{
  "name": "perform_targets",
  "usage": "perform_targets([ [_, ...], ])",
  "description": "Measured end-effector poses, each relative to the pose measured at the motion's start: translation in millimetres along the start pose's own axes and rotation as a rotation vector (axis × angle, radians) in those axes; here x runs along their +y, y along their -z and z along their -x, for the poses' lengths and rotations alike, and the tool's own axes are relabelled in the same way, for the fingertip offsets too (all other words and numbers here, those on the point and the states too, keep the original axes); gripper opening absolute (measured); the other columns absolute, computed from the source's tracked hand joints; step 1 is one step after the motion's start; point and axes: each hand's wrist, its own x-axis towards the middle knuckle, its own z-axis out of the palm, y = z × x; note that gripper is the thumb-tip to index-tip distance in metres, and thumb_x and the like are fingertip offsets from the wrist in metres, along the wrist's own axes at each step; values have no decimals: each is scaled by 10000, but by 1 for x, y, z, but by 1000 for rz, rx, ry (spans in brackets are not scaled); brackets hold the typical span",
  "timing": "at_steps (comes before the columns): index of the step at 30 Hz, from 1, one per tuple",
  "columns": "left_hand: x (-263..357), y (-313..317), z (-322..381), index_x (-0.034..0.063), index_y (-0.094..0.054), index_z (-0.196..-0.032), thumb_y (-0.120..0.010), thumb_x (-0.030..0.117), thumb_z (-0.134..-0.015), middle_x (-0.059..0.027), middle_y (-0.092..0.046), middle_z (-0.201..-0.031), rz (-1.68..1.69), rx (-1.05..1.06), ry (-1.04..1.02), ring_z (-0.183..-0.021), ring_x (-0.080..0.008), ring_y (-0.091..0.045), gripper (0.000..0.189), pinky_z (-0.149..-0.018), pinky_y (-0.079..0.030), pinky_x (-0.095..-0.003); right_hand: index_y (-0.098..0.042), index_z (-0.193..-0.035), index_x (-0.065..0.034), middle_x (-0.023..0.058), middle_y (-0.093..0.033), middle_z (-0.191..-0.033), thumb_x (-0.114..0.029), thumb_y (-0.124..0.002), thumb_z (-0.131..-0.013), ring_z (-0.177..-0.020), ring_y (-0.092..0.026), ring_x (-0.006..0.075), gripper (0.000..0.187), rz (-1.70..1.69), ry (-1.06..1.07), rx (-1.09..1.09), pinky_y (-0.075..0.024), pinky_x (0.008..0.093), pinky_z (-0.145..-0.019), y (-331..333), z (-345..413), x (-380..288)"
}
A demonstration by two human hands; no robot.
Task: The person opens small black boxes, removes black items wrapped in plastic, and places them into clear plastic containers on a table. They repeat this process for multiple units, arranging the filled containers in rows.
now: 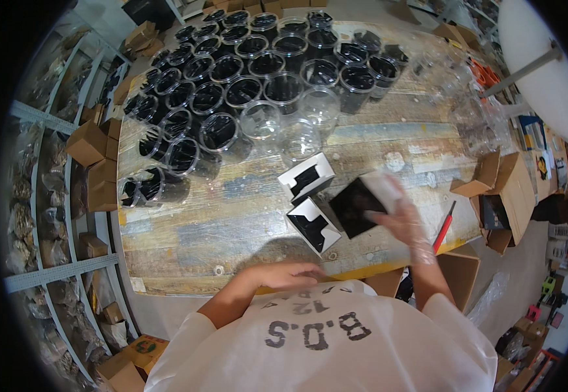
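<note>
My right hand (401, 220), blurred and in what looks like a thin clear plastic glove, grips a box with a black face (355, 208) and a white side, tilted above the table. Just left of it stand two white-edged boxes with cut-out openings, an upper box (308, 179) and a lower box (313, 228), both showing black contents. My left hand (289, 275) is low at the table's front edge, close to my shirt. Its fingers are loosely extended and nothing shows in them; the palm is hidden.
Clear plastic cups with black contents (242, 90) crowd the table's (205, 215) far left. A few clear cups (299, 139) border them. A red-handled tool (444, 228) lies by the right edge, near an open cardboard box (507, 201). Metal shelving (61, 274) stands left.
</note>
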Motion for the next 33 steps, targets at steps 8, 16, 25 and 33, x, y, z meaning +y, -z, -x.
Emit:
perform_targets([
  [8, 65, -14, -7, 61, -415, -1413, -748, 314, -842, -96, -493, -1363, 290, 319, -606, -1228, -216, -494, 708, -1032, -401, -391, -496, -1238, 69, 169, -608, -1110, -66, -710, -667, -965, -659, 289, 624, -844, -168, 444, -603, 400, -786, 3, 58, -135],
  [16, 134, 102, 81, 32, -483, -1329, -794, 247, -764, -94, -543, -1288, 23, 918, -1294, -1178, -217, -520, 679, -991, -433, -373, -452, -1368, -99, 98, -545, -1319, -420, -548, -953, -1180, -553, 237, 533, -1372, 140, -715, -487, 423, -975, -106, -44, -218],
  [25, 127, 148, 77, -6, -461, -1321, -821, 331, -719, -110, -532, -1284, -16, 1313, -983, -1185, -250, -519, 778, -992, -446, -383, -482, -1378, -196, 58, -549, -1350, -616, -355, -957, -1235, -533, 261, 608, -1499, 11, -601, -446, 461, -1027, -166, -126, -191],
  [33, 125, 213, 46, 55, -486, -1305, -706, 550, -730, -108, -587, -1203, 499, 1443, -1305, -1115, -256, -586, 790, -969, -498, -397, -443, -1344, -174, 104, -569, -1279, -408, -767, -796, -1158, -576, 297, 679, -1799, 102, -667, -485, 572, -972, -166, -180, -178],
])
